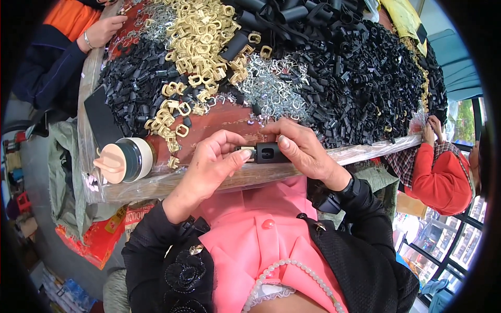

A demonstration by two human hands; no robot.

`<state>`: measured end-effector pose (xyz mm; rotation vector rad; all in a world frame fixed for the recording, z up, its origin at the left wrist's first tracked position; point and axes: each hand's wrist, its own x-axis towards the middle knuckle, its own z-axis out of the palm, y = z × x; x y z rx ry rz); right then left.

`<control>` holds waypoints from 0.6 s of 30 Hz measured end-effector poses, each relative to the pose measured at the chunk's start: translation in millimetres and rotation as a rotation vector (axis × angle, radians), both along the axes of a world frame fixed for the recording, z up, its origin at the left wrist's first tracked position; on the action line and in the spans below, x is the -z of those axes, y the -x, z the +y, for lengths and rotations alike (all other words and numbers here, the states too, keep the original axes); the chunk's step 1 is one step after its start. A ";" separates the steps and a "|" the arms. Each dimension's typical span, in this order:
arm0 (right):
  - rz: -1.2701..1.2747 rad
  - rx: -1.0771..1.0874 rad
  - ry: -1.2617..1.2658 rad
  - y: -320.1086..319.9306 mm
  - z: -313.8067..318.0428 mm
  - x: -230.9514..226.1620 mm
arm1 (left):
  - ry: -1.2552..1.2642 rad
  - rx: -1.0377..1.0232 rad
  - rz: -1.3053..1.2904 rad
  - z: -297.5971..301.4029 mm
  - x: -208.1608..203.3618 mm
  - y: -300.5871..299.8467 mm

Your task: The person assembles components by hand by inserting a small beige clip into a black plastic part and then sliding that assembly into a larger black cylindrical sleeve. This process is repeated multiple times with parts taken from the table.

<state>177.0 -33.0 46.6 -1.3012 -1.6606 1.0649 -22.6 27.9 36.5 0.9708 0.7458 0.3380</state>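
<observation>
Over the front edge of the table, my right hand (308, 154) grips a short black plastic tube (272, 153) with a slot cut in its side. Its thumb lies along the top of the tube. At the tube's left end, my left hand (209, 163) pinches a small beige plastic part (247, 152) between thumb and fingers. The part meets the tube's end; how far it sits inside cannot be made out. Beyond my hands lies a heap of beige looped pieces (198, 44). Beside it is a pile of small silver metal clips (274, 83).
Black plastic parts (360, 83) are heaped across the right of the table (219, 117). A lidded cup (128, 160) and a dark flat phone-like slab (104, 122) stand at the left. One person's hand (107, 31) works at far left; another person in red (443, 172) at right.
</observation>
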 end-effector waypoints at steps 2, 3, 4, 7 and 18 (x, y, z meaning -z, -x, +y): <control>-0.009 0.010 0.008 1.7 0.1 1.1 | 0.015 0.008 0.015 1.7 4.0 0.1; -0.041 0.019 -0.009 3.1 0.4 0.7 | 0.025 -0.001 0.009 2.5 6.0 -0.6; -0.073 0.027 -0.027 4.6 0.9 0.4 | 0.034 -0.009 0.004 3.3 7.7 -1.3; -0.097 0.059 -0.048 8.0 3.0 3.5 | 0.024 0.002 0.021 5.9 5.4 -3.6; 0.095 0.283 0.114 17.2 -6.1 15.7 | -0.055 0.047 0.122 0.5 -1.7 -10.8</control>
